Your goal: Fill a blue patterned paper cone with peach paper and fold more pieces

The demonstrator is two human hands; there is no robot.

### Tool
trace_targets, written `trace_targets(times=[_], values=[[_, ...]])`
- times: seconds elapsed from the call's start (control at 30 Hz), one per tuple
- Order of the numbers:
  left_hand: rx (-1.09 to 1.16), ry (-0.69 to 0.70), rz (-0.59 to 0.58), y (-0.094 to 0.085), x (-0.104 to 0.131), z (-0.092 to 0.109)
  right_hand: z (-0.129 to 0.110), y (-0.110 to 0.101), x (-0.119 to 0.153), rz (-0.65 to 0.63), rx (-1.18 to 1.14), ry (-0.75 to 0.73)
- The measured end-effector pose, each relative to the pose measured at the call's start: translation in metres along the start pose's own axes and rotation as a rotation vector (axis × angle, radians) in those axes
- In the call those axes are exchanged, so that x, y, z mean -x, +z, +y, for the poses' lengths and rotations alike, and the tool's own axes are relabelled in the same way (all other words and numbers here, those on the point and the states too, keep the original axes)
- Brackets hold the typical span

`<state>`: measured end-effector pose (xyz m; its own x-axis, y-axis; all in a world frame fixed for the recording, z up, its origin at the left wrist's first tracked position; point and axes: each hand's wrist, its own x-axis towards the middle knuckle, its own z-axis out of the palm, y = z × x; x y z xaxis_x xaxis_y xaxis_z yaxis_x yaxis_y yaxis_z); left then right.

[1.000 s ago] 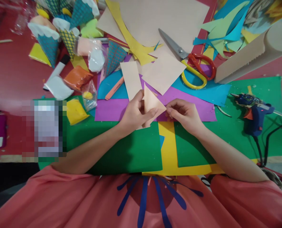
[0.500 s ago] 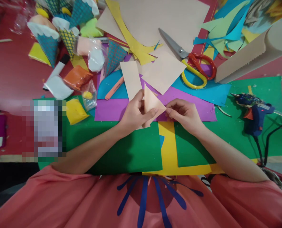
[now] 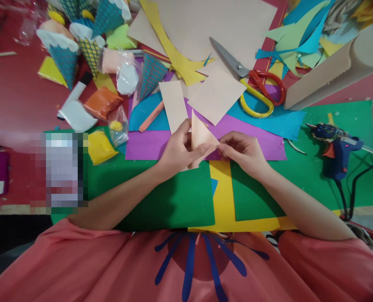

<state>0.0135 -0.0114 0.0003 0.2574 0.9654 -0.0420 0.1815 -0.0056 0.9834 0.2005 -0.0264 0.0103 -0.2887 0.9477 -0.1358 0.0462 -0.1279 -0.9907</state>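
Observation:
A folded piece of cream paper [image 3: 202, 132] with a pointed top stands between my hands. My left hand [image 3: 183, 147] grips it, thumb across the front and fingers behind. At its right corner, my right hand [image 3: 241, 147] pinches the tip between thumb and forefinger. Just beyond lie a square of cream paper [image 3: 216, 94] and a cream paper strip [image 3: 173, 100], over a purple sheet [image 3: 145, 147]. Scissors [image 3: 239, 67] with one red and one yellow handle rest on the paper behind.
A blue glue gun [image 3: 340, 155] stands at the right on a green sheet [image 3: 365, 126], near a cream paper roll [image 3: 325, 71]. Decorated paper cones [image 3: 60, 54], packets of clay [image 3: 102, 102] and a marker [image 3: 76, 94] crowd the left. Coloured scraps [image 3: 299, 46] are piled at the far right.
My right fingertips have shifted very slightly left onto the paper's corner. The rest looks the same.

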Motion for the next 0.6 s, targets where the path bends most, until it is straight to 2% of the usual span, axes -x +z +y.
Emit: trace_targets(times=[0.6], values=[[-0.001,0.015,0.018,0.0003,0.0,-0.0013,0.0002,-0.0006,-0.0006,0.001,0.04,0.004]])
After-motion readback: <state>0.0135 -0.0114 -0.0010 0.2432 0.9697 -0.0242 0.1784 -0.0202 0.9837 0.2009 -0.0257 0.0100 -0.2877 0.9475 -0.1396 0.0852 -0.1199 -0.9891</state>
